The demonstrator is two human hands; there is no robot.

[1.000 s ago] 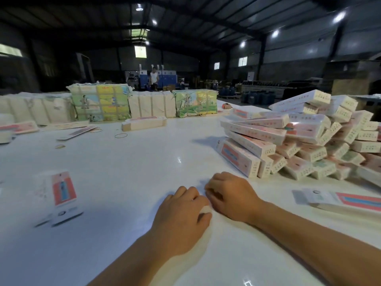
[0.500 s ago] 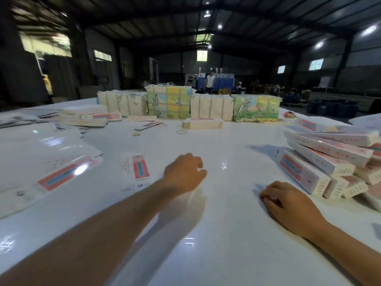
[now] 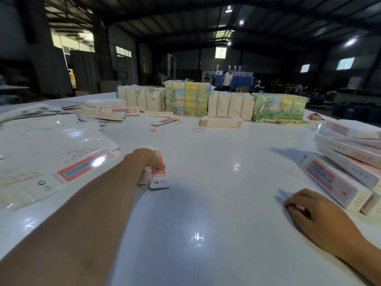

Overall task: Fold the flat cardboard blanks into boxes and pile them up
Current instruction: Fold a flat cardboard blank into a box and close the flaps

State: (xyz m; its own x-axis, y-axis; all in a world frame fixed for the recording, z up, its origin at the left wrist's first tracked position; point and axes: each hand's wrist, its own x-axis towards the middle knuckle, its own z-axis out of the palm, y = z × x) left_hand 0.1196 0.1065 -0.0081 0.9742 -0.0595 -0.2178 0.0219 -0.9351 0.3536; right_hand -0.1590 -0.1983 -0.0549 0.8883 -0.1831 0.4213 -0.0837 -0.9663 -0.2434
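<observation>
So your left hand point(image 3: 147, 159) has gone from sitting next to the right one near the desk's front edge to way out toward the middle, and now it's curled onto a flat blank point(image 3: 158, 172), thumb pinching the top, so I'd say you're just grabbing the next one to fold. Your right hand point(image 3: 309, 211) has stayed back, fingers loosely curled on the desk and holding nothing that I can see. The pile point(image 3: 348, 162) of done boxes sits along the right edge.
</observation>
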